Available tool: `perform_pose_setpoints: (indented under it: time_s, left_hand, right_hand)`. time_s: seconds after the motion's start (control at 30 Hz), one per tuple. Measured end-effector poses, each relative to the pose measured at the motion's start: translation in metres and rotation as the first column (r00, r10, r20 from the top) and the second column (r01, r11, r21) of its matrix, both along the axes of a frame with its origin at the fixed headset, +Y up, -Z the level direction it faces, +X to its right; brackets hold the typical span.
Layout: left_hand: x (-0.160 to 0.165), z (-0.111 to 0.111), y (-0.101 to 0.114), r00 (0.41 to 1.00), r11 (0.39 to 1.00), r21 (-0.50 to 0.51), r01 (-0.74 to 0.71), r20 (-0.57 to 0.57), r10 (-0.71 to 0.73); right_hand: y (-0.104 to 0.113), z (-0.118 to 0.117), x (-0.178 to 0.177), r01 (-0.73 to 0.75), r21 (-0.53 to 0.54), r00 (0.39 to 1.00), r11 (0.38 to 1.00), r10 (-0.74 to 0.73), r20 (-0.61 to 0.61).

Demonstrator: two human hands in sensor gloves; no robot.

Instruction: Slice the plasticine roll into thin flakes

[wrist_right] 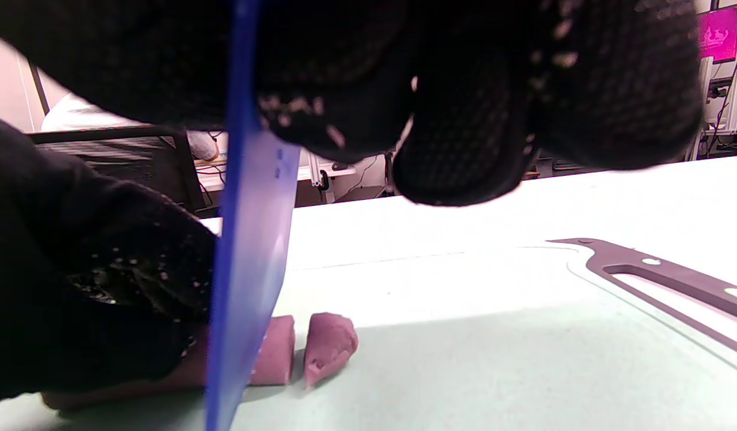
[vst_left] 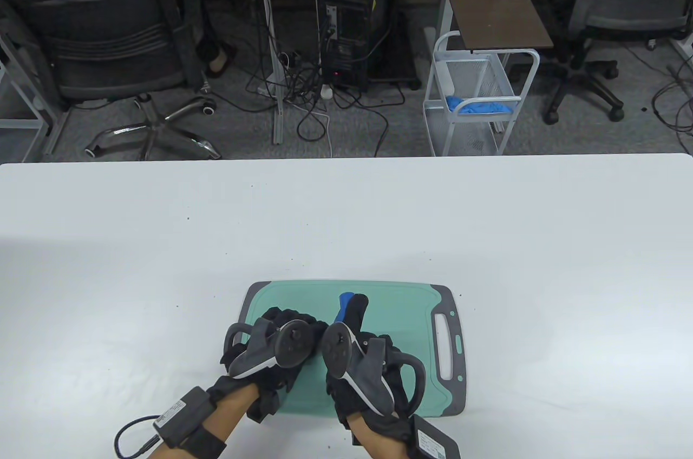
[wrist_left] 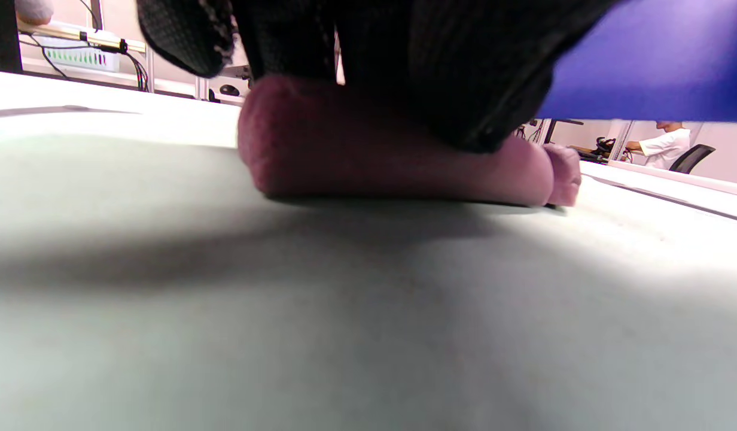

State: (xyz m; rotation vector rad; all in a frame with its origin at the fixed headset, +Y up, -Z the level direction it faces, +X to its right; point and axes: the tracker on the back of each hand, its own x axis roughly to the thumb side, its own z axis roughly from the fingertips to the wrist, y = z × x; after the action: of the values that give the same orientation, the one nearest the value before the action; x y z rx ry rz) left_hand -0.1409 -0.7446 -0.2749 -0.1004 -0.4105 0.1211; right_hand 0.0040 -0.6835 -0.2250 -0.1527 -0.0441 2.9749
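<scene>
- Plasticine roll [wrist_left: 368,161]: pinkish-purple log lying flat on the green cutting board [vst_left: 400,307]. Hidden under the hands in the table view; on the board it sits roughly centre, toward the 9 o'clock half.
- Left hand [vst_left: 270,345]: fingers pressed down on top of the roll and pinning it, per the left wrist view. Fingers curled over it; thumb position can't be told.
- Right hand [vst_left: 357,361]: closed around the handle of a blue knife [wrist_right: 249,257]; its fingers [wrist_right: 464,149] wrap over the top. The knife tip pokes out at the hand's 12 o'clock in the table view.
- Blade stands vertical with its edge down in the roll, near the free end on the 3 o'clock side. Whether it is through to the board is not visible.
- One cut piece [wrist_right: 329,347] lies just beside the roll's end with a narrow gap, tipped slightly. It looks chunky rather than a thin flake.
- Handling judgement: soft, light, slightly tacky. It will squash if pinned hard, and likely sticks to the blade and drags. It won't roll much given the flattened underside.
- Hold judgement: pin from above, close behind the cut line, with light pressure and fingertips tucked back from the blade.
- Progress judgement: early, as most of the roll is uncut.
- Board handle slot [vst_left: 446,345] at 3 o'clock; white table [vst_left: 162,242] underneath.
</scene>
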Motion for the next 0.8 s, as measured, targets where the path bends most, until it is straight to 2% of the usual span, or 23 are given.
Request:
perform_pose_setpoints:
  time_s: [0.8]
  left_hand:
    - [-0.001,-0.002,-0.002,1.0,1.0,-0.021,-0.013,0.003,0.013]
  right_hand:
    - [-0.012,-0.002,-0.014,-0.062,0.011,0.998,0.998,0.062,-0.001]
